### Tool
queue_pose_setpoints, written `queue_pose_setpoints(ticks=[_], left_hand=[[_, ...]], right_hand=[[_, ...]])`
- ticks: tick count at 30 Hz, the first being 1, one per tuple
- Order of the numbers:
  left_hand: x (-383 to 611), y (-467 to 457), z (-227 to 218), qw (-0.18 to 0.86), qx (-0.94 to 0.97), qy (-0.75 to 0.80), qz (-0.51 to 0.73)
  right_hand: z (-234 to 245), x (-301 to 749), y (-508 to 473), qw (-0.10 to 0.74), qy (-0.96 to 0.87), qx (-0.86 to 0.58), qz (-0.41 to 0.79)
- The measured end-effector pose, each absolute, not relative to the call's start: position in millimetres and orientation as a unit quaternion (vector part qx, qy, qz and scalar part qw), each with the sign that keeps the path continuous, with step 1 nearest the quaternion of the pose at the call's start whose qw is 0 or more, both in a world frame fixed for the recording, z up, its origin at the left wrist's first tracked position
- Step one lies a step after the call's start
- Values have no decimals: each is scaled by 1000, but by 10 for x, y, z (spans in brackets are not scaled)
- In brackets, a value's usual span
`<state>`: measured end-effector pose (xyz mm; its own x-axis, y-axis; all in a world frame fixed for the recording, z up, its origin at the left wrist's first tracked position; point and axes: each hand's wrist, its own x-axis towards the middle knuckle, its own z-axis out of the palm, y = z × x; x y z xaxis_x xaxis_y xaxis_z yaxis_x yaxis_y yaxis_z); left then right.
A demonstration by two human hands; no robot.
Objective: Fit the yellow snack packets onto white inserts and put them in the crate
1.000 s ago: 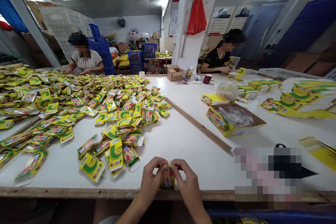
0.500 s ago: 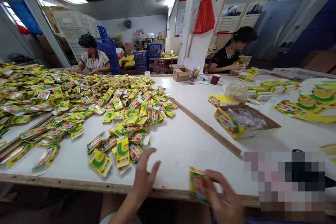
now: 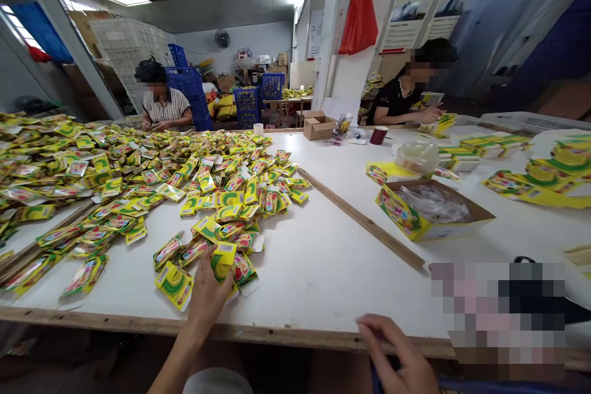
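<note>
My left hand is at the front of a heap of small flat yellow-and-green boxes. Its thumb and fingers close around one yellow box with a green ring pattern and a barcode. Other boxes lie beside and under it, one yellow box just left of the hand. My right hand hovers at the table's front edge, thumb and forefinger apart, with nothing visible between them. Its lower part runs out of the picture.
A wooden strip lies slantwise on the white table. Right of it stands an open carton with clear plastic bags inside. Two people sit across the table, one at left, one at right. A blurred patch covers the right front.
My left hand has moved left and closed around a yellow box on the heap. The box that my right hand held is gone from it and out of sight.
</note>
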<state>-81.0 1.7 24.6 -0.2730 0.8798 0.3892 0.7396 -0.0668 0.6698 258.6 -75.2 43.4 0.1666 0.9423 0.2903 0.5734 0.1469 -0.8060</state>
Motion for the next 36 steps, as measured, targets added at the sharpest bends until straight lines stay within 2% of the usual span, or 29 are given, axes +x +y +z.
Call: queue_pose_setpoints(ticks=[7,13,19,22,26,29,31,33,36], left_hand=[[-319,-285,299,261,676,555,409],[-145,-344,240,325,683,523,392],[-11,-357,183,326,677,527,398],[32,-313,192,347,661,531,401],[18,-206,231,431,621,534,379],[-44,-143,300,542,552,522,359],[-90,-120,361,611,513,488,354],[-117,-110,404,629,509,459,366],[-89,-121,386,537,565,475,407]], right_hand=[[474,1712,-307,482,-648,-462,367],[409,1628,-144,477,-639,-425,429],[304,1646,-180,480,-642,-439,405],[245,1654,-208,456,-672,-467,350],[190,1679,-296,384,-757,-454,272],[168,1690,-347,349,-788,-428,271],[153,1681,-344,370,-759,-448,293],[134,1652,-319,420,-689,-488,334],[111,1576,-278,480,-585,-504,416]])
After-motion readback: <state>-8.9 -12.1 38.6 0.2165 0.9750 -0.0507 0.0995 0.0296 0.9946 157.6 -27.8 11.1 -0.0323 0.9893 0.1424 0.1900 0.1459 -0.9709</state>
